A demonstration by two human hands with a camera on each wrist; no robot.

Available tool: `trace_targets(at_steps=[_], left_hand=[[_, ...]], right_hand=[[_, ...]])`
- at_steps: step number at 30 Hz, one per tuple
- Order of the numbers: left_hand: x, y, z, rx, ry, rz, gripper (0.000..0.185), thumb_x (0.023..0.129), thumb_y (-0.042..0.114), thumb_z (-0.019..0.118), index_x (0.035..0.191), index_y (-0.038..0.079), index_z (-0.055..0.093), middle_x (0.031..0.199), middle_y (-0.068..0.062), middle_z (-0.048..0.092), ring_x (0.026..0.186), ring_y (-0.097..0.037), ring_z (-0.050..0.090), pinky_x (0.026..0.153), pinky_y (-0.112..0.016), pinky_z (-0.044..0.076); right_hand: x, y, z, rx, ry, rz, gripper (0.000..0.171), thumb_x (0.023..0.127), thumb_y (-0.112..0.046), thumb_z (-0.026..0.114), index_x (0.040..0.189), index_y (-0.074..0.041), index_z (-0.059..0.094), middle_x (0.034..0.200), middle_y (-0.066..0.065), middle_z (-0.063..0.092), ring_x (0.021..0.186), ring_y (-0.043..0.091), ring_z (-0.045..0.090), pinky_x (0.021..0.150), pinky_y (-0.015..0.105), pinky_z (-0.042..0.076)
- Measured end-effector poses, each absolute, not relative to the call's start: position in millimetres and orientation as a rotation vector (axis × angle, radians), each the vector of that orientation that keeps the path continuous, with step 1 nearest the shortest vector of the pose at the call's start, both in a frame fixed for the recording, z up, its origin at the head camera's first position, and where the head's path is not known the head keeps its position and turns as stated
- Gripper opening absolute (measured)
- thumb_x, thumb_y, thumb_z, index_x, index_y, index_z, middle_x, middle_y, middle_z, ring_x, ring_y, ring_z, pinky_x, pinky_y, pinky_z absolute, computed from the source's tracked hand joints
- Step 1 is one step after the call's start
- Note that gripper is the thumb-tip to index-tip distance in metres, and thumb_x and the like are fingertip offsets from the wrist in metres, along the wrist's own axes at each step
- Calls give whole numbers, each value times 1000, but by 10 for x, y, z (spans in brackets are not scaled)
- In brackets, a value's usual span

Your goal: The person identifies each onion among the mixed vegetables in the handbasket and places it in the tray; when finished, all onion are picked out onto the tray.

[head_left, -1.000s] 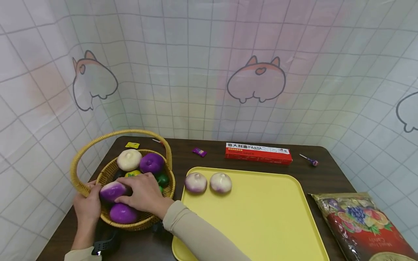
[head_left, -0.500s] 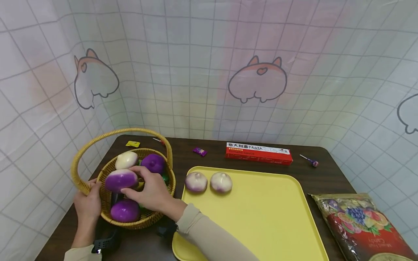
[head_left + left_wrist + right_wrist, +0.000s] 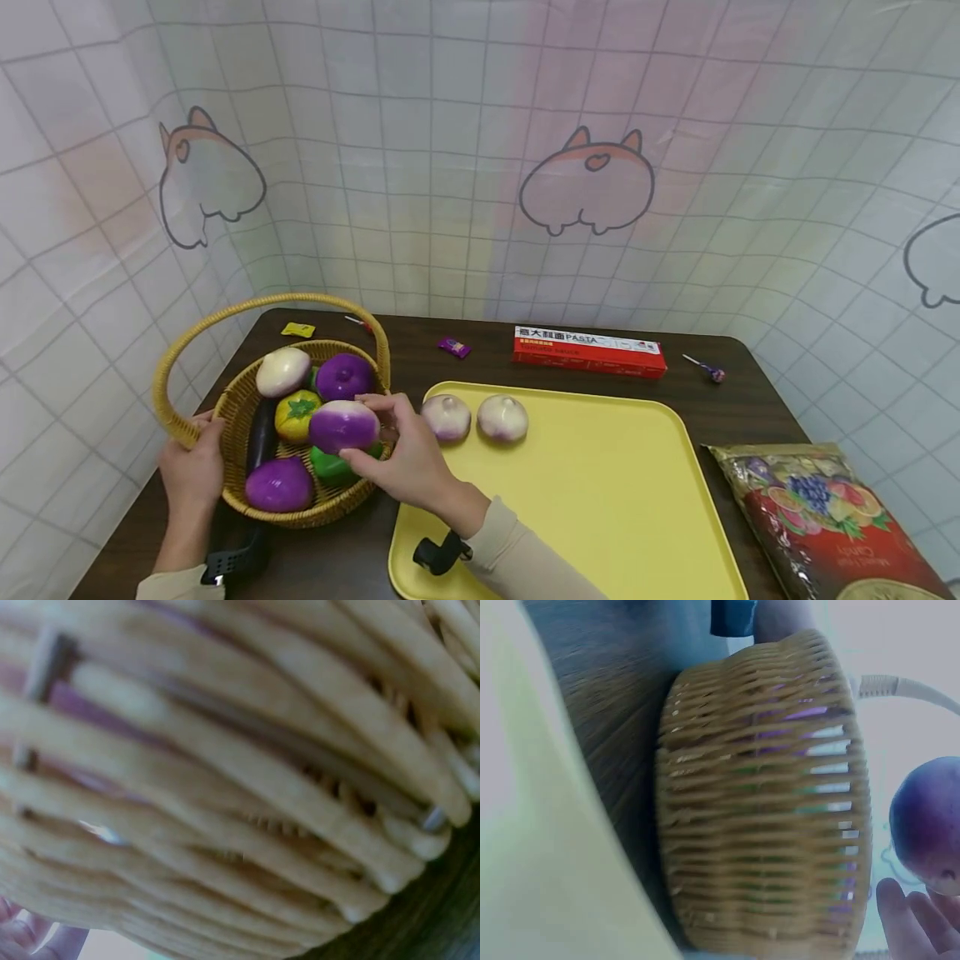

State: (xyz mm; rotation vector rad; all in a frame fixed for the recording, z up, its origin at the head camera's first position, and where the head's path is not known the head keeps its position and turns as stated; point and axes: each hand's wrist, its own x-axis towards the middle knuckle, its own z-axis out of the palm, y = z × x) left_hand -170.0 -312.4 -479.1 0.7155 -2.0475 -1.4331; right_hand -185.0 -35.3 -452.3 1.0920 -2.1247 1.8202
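My right hand pinches a purple-and-white toy turnip between thumb and fingers, over the right side of the wicker basket. In the right wrist view that turnip shows above the basket's rim. At the basket's left, my left hand grips the rim by the foot of the handle. Inside lie a white onion-shaped piece, a round purple vegetable, a yellow pepper, a dark eggplant, a green pepper and a purple onion-shaped piece. Basket weave fills the left wrist view.
Right of the basket lies a yellow tray bearing two whitish turnips. Behind it are a red pasta box, a purple-wrapped candy and a lollipop. A candy bag lies at the right; a yellow candy sits behind the basket.
My right hand has lifted the purple-and-white turnip from the basket's left side and carried it right, uncovering the yellow pepper and the eggplant. My left hand stays at the rim.
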Motion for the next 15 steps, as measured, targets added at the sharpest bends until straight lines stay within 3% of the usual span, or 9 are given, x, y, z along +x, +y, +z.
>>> trace_targets(at_steps=[7, 12, 15], left_hand=[[-1710, -3125, -4795, 703, -2046, -1418, 31, 94, 24, 57, 80, -4, 55, 94, 20, 60, 77, 5, 51, 63, -11, 39], [-1714, -3125, -4794, 712, -2044, -1427, 30, 94, 26, 58, 79, 0, 55, 95, 21, 60, 80, 3, 51, 66, -13, 37], [-1702, -3131, -4799, 728, -2039, -1438, 30, 94, 27, 58, 79, 2, 54, 95, 20, 61, 81, 0, 49, 67, -16, 36]], right_hand=[[-1808, 15, -4615, 949, -2160, 1791, 63, 78, -8, 80, 131, -15, 47, 127, 7, 42, 103, 20, 57, 67, 30, 57], [-1801, 388, -4638, 833, -2274, 1735, 67, 76, -6, 81, 134, -26, 52, 133, 5, 36, 113, 25, 51, 73, 28, 56], [-1807, 592, -4669, 820, -2295, 1707, 67, 77, -4, 81, 135, -24, 52, 141, 5, 36, 120, 26, 48, 77, 29, 56]])
